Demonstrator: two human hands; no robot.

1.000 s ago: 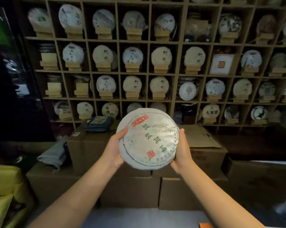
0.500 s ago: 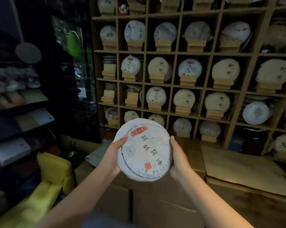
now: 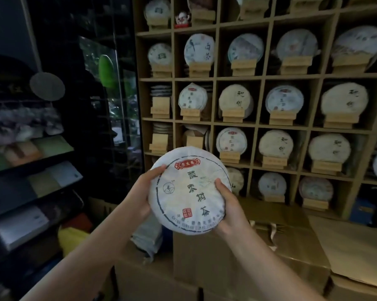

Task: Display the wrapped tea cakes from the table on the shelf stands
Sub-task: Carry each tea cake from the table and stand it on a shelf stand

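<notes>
Both hands clamp a round white paper-wrapped tea cake point(image 3: 188, 190) at frame centre: left hand point(image 3: 143, 195) on its left rim, right hand point(image 3: 228, 205) on its right. Empty light-wood stand point(image 3: 159, 142) sits just above-left, approx. nearer the left hand.

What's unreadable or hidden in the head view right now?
- Back of the wrapped tea cake: faces away from the camera.
- Fingers of the left hand and right hand: mostly behind the cake; only the thumbs show on its face.
- Small print along the cake's lower rim: too small and blurred.
- Shelf compartments behind the cake: covered by it.
- Top and right shelf rows: cut off by the frame edge.
- Source table: not in view.
</notes>
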